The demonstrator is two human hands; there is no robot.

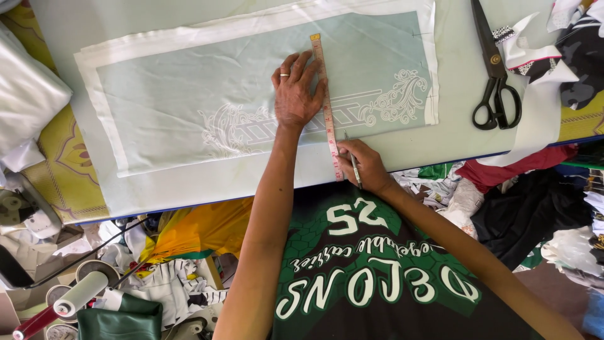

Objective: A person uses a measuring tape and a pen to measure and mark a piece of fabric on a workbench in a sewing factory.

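My left hand (296, 91) lies flat with spread fingers on a pale green fabric panel (182, 94) with white ornamental print, pressing down an orange measuring tape (326, 101) that runs from the panel's far part toward the table's near edge. My right hand (365, 165) sits at the tape's near end and grips a thin pen (353, 165), its tip close to the tape. The panel rests on a larger white sheet (189, 176) on the green table.
Black-handled scissors (496, 75) lie at the right on the table. Fabric scraps (553, 56) pile at the far right. A yellow patterned cloth (63, 164) covers the left. Below the table edge lie heaps of cloth (189, 239), a lint roller (69, 302) and tape rolls.
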